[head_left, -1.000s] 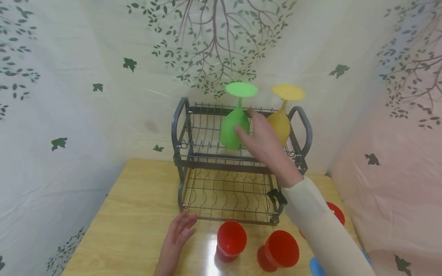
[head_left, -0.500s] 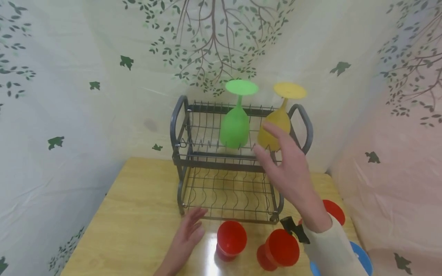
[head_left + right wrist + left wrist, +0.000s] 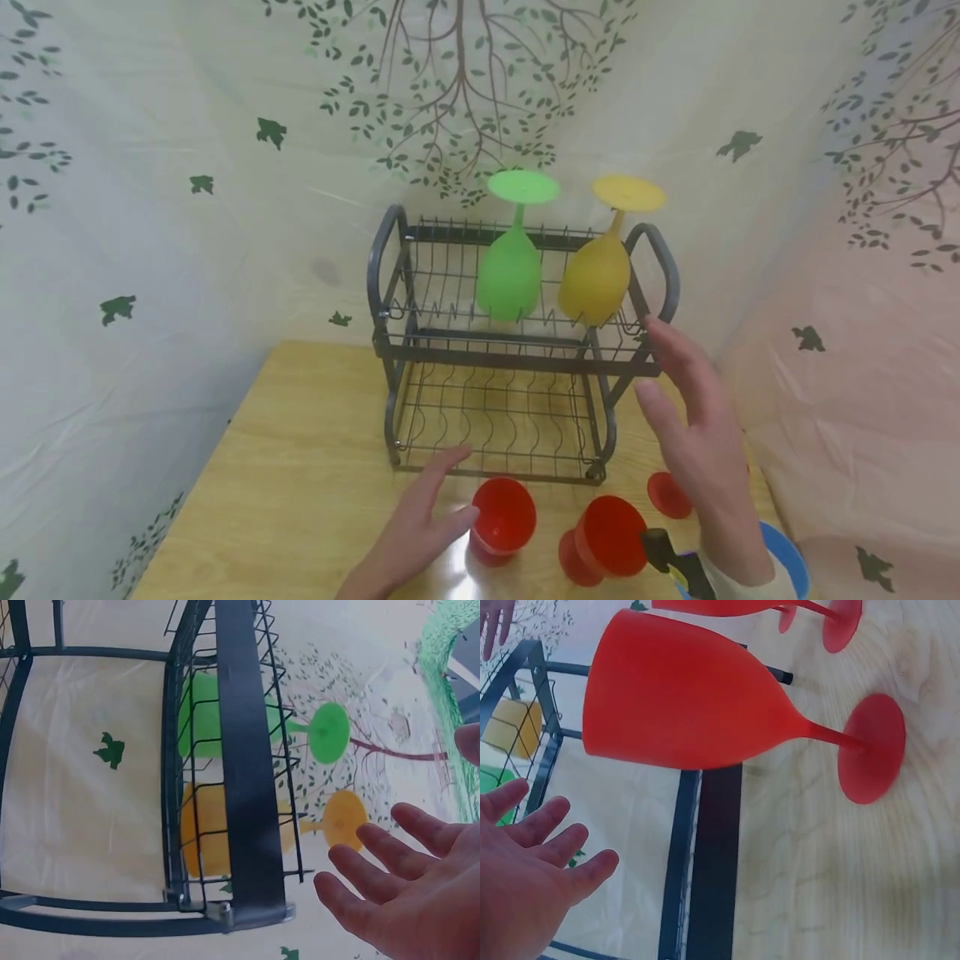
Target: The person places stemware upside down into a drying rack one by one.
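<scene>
My left hand (image 3: 420, 529) is open, its thumb at the rim of a red wine glass (image 3: 498, 521) that stands upright on the table. The left wrist view shows this red wine glass (image 3: 690, 697) whole, with the left fingers (image 3: 559, 840) spread beside it and nothing in them. Out to the right, my right hand (image 3: 705, 442) hovers open and holds nothing, in front of the rack's right end. A green wine glass (image 3: 510, 279) and a yellow wine glass (image 3: 596, 279) sit upside down on the top tier of the black dish rack (image 3: 487, 360).
A second red wine glass (image 3: 611, 537) stands right of the first. Another red wine glass's foot (image 3: 670, 495) shows beside my right hand, which hides most of it. Something blue (image 3: 787, 562) lies behind my right wrist. The wooden table (image 3: 300, 467) backs onto a leaf-patterned sheet (image 3: 187, 275).
My right hand has drawn back from between the green and yellow wine glasses, down and to the right. My left hand has moved right, up to the nearest red wine glass.
</scene>
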Demonstrator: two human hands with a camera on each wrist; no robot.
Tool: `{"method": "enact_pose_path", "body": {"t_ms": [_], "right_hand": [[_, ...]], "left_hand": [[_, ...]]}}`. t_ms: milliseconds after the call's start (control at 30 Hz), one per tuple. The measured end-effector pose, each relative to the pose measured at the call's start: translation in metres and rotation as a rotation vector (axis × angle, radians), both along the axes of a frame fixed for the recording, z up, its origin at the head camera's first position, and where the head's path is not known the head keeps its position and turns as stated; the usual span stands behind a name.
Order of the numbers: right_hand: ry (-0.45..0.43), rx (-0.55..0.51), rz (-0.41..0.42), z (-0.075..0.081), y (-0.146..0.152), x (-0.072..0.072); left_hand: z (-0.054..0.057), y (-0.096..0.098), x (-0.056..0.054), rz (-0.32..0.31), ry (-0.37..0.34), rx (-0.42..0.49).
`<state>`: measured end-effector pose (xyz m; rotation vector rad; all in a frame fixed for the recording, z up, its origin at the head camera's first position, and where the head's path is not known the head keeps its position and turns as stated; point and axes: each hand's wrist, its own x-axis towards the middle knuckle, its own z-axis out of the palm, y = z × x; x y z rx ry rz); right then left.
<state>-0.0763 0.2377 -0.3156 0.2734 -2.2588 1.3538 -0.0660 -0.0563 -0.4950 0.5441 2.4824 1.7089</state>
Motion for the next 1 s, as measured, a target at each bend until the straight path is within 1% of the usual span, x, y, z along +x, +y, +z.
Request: {"method": "enact_pose_path", "body": {"t_ms": [100,200,333,400,467,600,700,867,1000], "right_hand": [[0.046,-0.004,0.019,-0.008,0.005,0.005],[0.046,-0.003,0.002,-0.015,0.008,0.011],[0.006,-0.037,-0.039,-0.026,0.011,0.019],[-0.012,-0.062,-0.045,-0.033,0.013,0.022],[-0.055,-0.070,-0.064,-0.041,0.016,0.024],[-0.162,0.008,-0.110,-0.053,0.023,0.029],[-0.223,0.072,-0.139,-0.058,0.027,0.032],[-0.262,0.124,-0.160,-0.065,0.031,0.035],[-0.262,0.133,-0.164,-0.070,0.035,0.037]], "left_hand": [[0.006,0.004,-0.002,-0.050,0.037,-0.033],[0.015,0.009,-0.003,-0.094,0.073,-0.100],[0.028,0.016,-0.007,-0.141,0.087,-0.223],[0.032,0.019,-0.010,-0.164,0.091,-0.291],[0.034,0.021,-0.013,-0.184,0.107,-0.370],[0.038,0.027,-0.017,-0.227,0.137,-0.508],[0.042,0.032,-0.019,-0.274,0.181,-0.596],[0.052,0.041,-0.021,-0.352,0.272,-0.706],[0.055,0.046,-0.022,-0.394,0.336,-0.792]]}}
